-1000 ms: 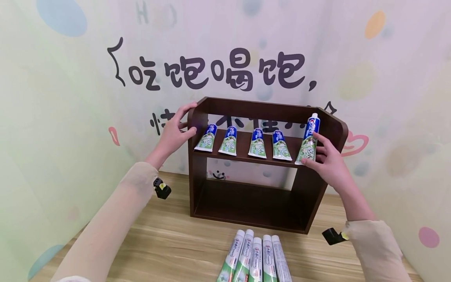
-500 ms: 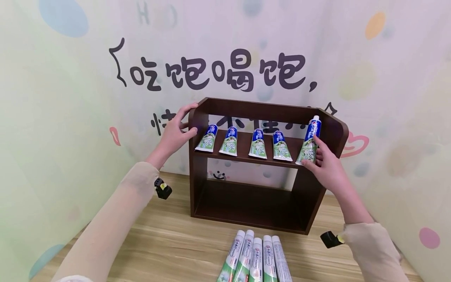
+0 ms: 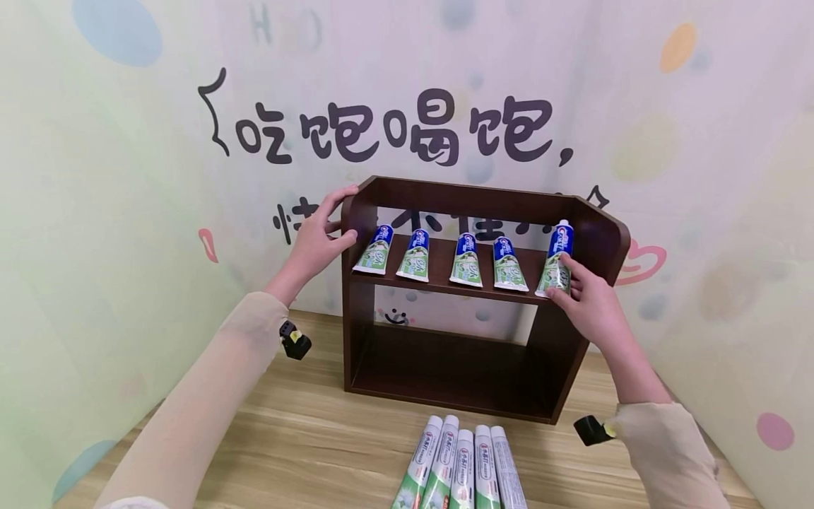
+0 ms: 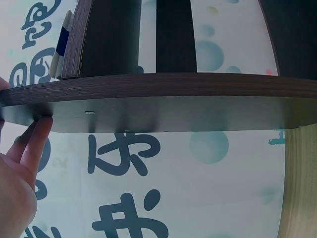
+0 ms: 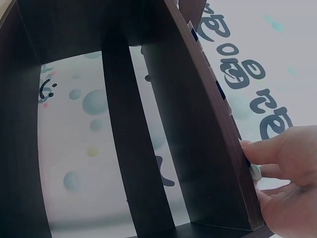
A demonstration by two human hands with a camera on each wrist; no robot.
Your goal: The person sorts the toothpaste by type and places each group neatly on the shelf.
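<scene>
At the back, pale walls with large dark lettering. Below, a wood-grain counter, and on it a dark brown shelf unit with two levels. Left hand at the left side panel, fingers and thumb spread, touching it. Right hand near the opposite end, pinching the lower part of a blue-and-green tube between thumb and fingers. In front of the unit, five white-and-green tubes side by side, caps toward it. On the upper level, four matching blue-and-green tubes in a row, crimped ends forward. Right of these, the pinched one, cap upward, crimped end at the front edge; hard to tell whether touching the board. By each wrist, a small black device.
</scene>
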